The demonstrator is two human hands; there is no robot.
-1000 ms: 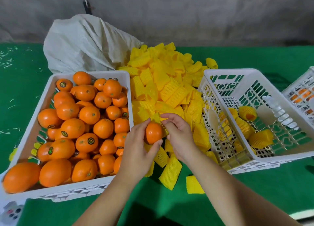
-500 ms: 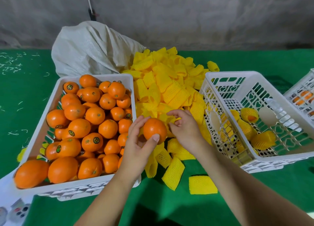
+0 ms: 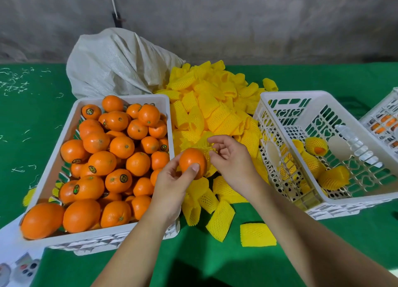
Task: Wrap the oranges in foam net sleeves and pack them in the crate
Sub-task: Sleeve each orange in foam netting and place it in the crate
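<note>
My left hand [image 3: 172,185] grips a bare orange [image 3: 191,162] between thumb and fingers, in front of the sleeve pile. My right hand [image 3: 231,161] pinches a yellow foam net sleeve [image 3: 205,146] that lies against the far side of that orange. A big heap of yellow sleeves [image 3: 215,110] fills the middle of the green table. On the left, a white crate [image 3: 71,122] is full of unwrapped oranges [image 3: 120,146]. The white crate on the right [image 3: 288,97] holds a few wrapped oranges [image 3: 332,176].
A grey woven sack [image 3: 116,64] lies behind the left crate. Loose sleeves [image 3: 257,235] lie on the green cloth [image 3: 355,239] near my arms. Another white crate [image 3: 381,112] with oranges shows at the far right edge. A grey wall stands behind the table.
Both hands rose slightly with the orange. My right hand has pulled a sleeve out of the heap and brought it against the orange's far side.
</note>
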